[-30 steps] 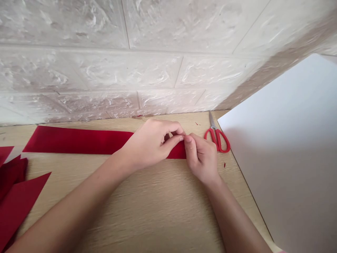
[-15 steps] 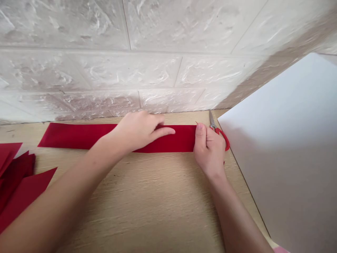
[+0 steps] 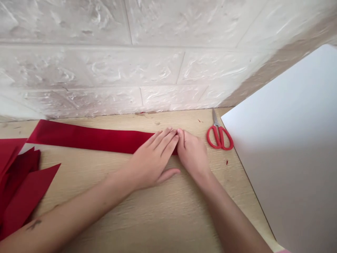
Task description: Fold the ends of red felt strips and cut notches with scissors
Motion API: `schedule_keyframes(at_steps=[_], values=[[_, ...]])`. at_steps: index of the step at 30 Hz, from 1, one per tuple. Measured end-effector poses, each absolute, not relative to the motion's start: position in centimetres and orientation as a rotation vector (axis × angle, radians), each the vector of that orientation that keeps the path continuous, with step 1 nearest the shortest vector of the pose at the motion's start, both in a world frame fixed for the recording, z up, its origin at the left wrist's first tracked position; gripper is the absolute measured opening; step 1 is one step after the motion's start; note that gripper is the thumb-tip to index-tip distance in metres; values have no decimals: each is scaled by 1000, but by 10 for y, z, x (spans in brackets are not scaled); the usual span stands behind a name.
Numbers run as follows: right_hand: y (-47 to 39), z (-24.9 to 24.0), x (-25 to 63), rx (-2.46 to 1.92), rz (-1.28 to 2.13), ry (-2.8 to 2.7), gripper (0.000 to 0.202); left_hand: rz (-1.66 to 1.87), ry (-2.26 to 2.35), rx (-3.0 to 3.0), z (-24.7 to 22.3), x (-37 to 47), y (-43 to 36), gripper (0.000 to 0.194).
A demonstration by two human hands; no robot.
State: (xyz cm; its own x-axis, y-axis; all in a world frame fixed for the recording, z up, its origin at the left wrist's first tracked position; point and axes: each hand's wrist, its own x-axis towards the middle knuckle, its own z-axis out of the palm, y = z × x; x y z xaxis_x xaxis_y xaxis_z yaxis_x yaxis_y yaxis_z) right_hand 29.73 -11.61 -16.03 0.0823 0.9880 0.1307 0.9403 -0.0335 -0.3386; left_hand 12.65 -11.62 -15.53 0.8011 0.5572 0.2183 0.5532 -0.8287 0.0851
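A long red fabric strip (image 3: 92,138) lies across the wooden table, its right end under and between the hands. My left hand (image 3: 154,158) rests flat on the strip near that end, fingers stretched out and thumb apart. Against its fingertips, my right hand (image 3: 193,151) is closed with the thumb on top, pinching the strip's right end. The fingers beneath the right thumb are mostly hidden.
Red-handled scissors (image 3: 219,137) lie to the right of my right hand. More red pieces (image 3: 31,193) are piled at the left. A white panel (image 3: 289,147) stands at the right, and a textured brick-pattern wall (image 3: 158,66) rises behind the table (image 3: 158,218).
My right hand has moved left with the strip's end, uncovering the scissors' handles. My left hand has shifted right and lower and now lies flat with its fingers spread on the strip.
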Motion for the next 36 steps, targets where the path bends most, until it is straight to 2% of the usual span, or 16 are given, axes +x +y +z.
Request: schedule_keyframes(at_steps=[3, 7, 12, 16, 23, 27, 36], values=[[-115, -159, 293, -2104, 146, -1939, 47, 261, 1002, 2831, -169, 132, -125, 92], [-114, -159, 288, -2182, 78, -1963, 49, 222, 1141, 2723, -179, 130, -125, 93], [-115, -162, 285, -2168, -164, -1994, 49, 266, 1197, 2694, -179, 133, -128, 94], [-115, -159, 283, -2213, -212, -2020, 49, 222, 1303, 2664, -174, 135, -129, 89], [-113, -150, 280, -2329, -72, -2025, 48, 140, 1614, 2511, -166, 98, -111, 69], [-112, -149, 280, -2359, 15, -2001, 47, 128, 1613, 2523, -166, 80, -105, 60], [-115, -141, 279, -2464, 75, -2050, 52, -82, 1543, 2511, -158, 71, -99, 61]])
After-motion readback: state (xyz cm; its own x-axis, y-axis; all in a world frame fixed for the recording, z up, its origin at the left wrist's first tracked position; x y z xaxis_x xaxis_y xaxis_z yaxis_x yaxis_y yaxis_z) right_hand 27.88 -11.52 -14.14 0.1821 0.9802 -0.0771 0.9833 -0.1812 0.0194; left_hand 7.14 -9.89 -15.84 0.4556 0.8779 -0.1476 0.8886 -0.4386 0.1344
